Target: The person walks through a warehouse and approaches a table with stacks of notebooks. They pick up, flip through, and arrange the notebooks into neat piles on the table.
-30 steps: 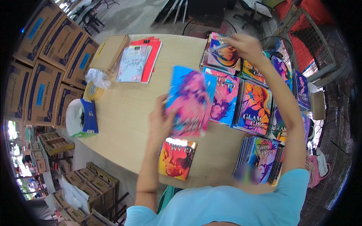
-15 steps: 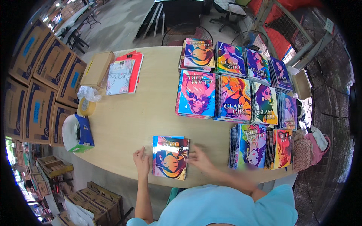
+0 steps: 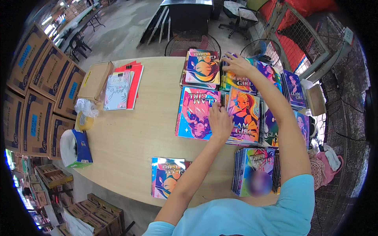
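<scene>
My right hand (image 3: 238,65) is over the far rainbow-coloured spiral notebook stack (image 3: 240,82), fingers apart at its upper left. My left hand (image 3: 221,122) has its fingers stretched out where a pink-and-blue spiral notebook (image 3: 197,114) meets the orange-haired-figure notebook stack (image 3: 246,112). That stack's top notebook sits slightly askew. Whether the left fingertips grip an edge is unclear. Near the front edge lies a small pile of spiral notebooks (image 3: 164,179), partly covered by my left forearm. A dark-and-orange notebook stack (image 3: 202,67) stands at the far left of the rows.
More notebook stacks (image 3: 256,167) fill the table's right side. At the left are a cardboard box (image 3: 93,82), red folders (image 3: 136,84), a tape roll (image 3: 84,121) and a blue-and-white pack (image 3: 76,147). Stacked cartons (image 3: 37,126) stand beyond the table's left side.
Both hands have left the small pile at the front and reached out to the stacks at the right. The pile stays on the table. The orange-haired-figure stack's top notebook has turned slightly.
</scene>
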Tool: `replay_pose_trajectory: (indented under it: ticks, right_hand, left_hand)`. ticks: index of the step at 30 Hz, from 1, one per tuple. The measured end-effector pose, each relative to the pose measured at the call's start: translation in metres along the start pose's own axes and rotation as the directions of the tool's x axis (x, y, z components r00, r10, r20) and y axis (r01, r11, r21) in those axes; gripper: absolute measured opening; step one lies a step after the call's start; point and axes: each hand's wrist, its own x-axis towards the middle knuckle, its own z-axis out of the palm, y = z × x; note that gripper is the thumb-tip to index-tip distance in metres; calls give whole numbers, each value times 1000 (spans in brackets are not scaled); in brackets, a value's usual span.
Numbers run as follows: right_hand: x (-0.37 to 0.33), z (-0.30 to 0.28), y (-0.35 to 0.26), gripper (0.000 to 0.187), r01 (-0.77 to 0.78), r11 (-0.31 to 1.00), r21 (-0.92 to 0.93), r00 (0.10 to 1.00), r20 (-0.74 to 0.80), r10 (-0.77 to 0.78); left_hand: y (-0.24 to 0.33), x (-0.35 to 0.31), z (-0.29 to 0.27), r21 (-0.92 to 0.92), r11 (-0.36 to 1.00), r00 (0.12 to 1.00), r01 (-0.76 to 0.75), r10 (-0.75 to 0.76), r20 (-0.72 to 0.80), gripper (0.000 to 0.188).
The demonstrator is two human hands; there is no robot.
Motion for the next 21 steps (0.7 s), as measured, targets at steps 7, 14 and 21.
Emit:
replay_pose_trajectory:
  ticks: [7,14,21]
  right_hand:
    - [-108,-107,-33,28,-290,796,531,828,-278,487]
    - [-116,-131,-361,40,-205,-535,819,773,471,425]
    - [-163,-71,-360,38,-298,-512,806,791,509,340]
  left_hand:
    - [-33,-112,-182,-431,894,989,125,-78,126,57]
    - [-183,-258,-217,-429,691,813,582,-498,301,53]
    - [-120,-206,-225,-235,850,862,472,-501,-78,39]
